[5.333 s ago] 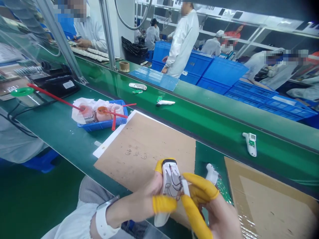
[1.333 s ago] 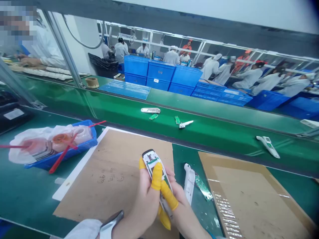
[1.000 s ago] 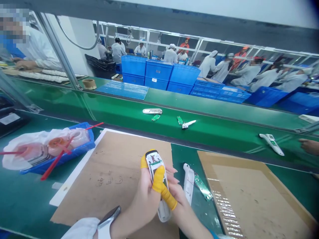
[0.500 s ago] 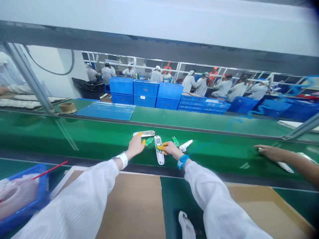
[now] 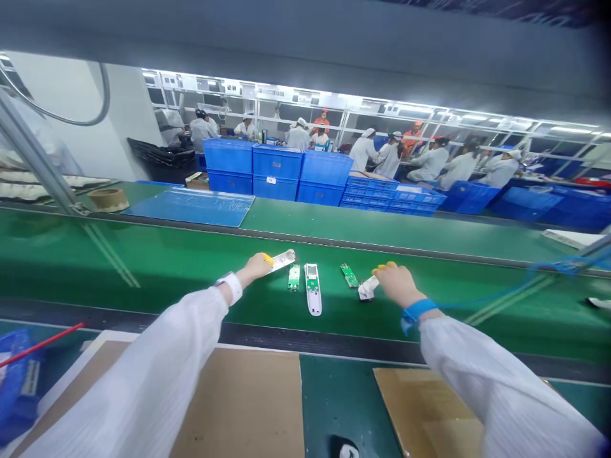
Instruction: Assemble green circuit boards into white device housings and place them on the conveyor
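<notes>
My left hand (image 5: 255, 267), with yellow finger covers, is closed on the near end of a long white plastic shell (image 5: 284, 259). A green circuit board (image 5: 294, 278) joined to that shell lies beside it on the green belt. To its right a white handset housing (image 5: 313, 299) rests with its inner side up, a small display and green board inside it. My right hand (image 5: 396, 284), also with yellow finger covers, is closed on a white plastic piece (image 5: 367, 289), partly hidden by the fingers. Left of that piece lies another green circuit board (image 5: 349, 275).
Brown cardboard sheets (image 5: 248, 394) lie on the near bench. A blue bin (image 5: 19, 388) with a red stick stands at left. Beyond the belt are a tape roll (image 5: 109, 200), a blue sheet (image 5: 193, 207) and stacked blue crates (image 5: 277, 168). Several people in white coats sit farther back.
My right hand has left the handset housing and moved right to the white piece. My left hand now grips the long shell, which is tilted. Another person's hand at right has left view.
</notes>
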{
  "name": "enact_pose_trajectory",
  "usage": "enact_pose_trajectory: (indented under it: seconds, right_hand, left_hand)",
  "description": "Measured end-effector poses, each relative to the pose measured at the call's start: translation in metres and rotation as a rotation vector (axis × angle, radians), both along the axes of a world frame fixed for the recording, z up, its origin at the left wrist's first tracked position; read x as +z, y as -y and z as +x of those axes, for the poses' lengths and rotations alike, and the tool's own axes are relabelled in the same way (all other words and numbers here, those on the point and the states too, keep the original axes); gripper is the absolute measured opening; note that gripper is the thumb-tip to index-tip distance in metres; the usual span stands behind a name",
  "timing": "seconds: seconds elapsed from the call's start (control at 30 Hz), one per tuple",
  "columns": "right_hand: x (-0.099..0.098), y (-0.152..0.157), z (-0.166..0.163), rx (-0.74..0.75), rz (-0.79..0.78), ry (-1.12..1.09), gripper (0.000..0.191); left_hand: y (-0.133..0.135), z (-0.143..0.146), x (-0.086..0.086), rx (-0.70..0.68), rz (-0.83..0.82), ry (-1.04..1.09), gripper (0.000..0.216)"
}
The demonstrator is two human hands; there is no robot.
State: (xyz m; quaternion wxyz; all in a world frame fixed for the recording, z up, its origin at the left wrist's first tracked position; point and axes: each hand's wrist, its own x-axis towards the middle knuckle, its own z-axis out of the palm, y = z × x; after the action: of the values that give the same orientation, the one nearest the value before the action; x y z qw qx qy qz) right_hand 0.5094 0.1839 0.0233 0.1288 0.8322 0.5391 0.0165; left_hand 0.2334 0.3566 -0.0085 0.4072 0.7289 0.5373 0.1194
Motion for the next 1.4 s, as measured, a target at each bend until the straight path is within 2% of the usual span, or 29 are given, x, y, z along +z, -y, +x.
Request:
enact_pose_trajectory:
  seconds: [0.13,0.23,0.33,0.4,0.47,0.53,0.6,0.63,0.7,0.73,0.83,0.97,1.03,1.1,1.17,1.23,1.3,1.37,1.4]
  right_hand:
    - [0.001,0.027,0.001,0.112,-0.058,0.104,0.015]
    - [0.019,0.048,-0.024,0.119,-0.019,0.163,0.017]
    - [0.043,0.065,-0.073,0.182,0.042,0.125,0.022]
    - [0.053,0.071,-0.118,0.291,0.05,0.023,0.025]
    - [0.053,0.071,-0.166,0.42,0.036,-0.104,0.025]
    - [0.045,0.065,-0.213,0.512,0.014,-0.223,0.024]
    - [0.033,0.057,-0.252,0.577,-0.011,-0.334,0.026]
    - [0.028,0.053,-0.266,0.601,-0.027,-0.387,0.028]
    - [0.024,0.048,-0.284,0.62,-0.041,-0.482,0.032]
    - [0.025,0.048,-0.287,0.616,-0.028,-0.524,0.034]
    - [0.041,0.063,-0.277,0.569,0.082,-0.628,0.036]
    - [0.061,0.111,-0.235,0.431,0.219,-0.709,0.028]
    - [0.059,0.14,-0.211,0.322,0.282,-0.741,0.025]
    - [0.047,0.169,-0.192,0.199,0.35,-0.785,0.026]
    - [0.03,0.196,-0.184,0.085,0.384,-0.885,0.039]
    - [0.014,0.22,-0.191,-0.001,0.364,-1.064,0.061]
    - [0.002,0.24,-0.212,-0.061,0.301,-1.282,0.078]
    - [-0.005,0.256,-0.239,-0.095,0.239,-1.475,0.082]
    - [-0.006,0.262,-0.253,-0.125,0.223,-1.609,0.078]
  left_hand:
    - [0.054,-0.059,0.013,0.119,-0.081,0.121,0.032]
    - [0.113,-0.125,0.015,0.229,-0.079,0.154,0.028]
    - [0.169,-0.194,0.006,0.326,-0.068,0.107,0.027]
    - [0.196,-0.23,-0.002,0.357,-0.052,0.062,0.027]
    - [0.219,-0.249,-0.008,0.369,0.119,0.022,0.037]
    - [0.241,-0.246,-0.007,0.328,0.335,0.003,0.052]
    - [0.268,-0.222,-0.002,0.108,0.483,0.022,0.055]
    - [0.282,-0.204,0.001,-0.069,0.421,0.035,0.048]
    - [0.307,-0.162,0.008,-0.326,0.233,0.076,0.039]
    - [0.317,-0.14,0.01,-0.362,0.154,0.094,0.036]
    - [0.33,-0.086,0.014,-0.363,0.106,0.117,0.025]
    - [0.319,-0.055,0.013,-0.244,0.092,0.179,0.015]
    - [0.314,-0.053,0.011,-0.209,0.047,0.249,0.015]
    - [0.315,-0.057,0.01,-0.2,-0.051,0.332,0.016]
    - [0.324,-0.069,0.011,-0.199,-0.174,0.425,0.015]
    - [0.338,-0.09,0.013,-0.184,-0.274,0.505,0.023]
    - [0.352,-0.118,0.011,-0.132,-0.312,0.554,0.031]
    - [0.363,-0.146,0.005,-0.038,-0.329,0.597,0.035]
    - [0.367,-0.158,0.001,0.006,-0.355,0.62,0.036]
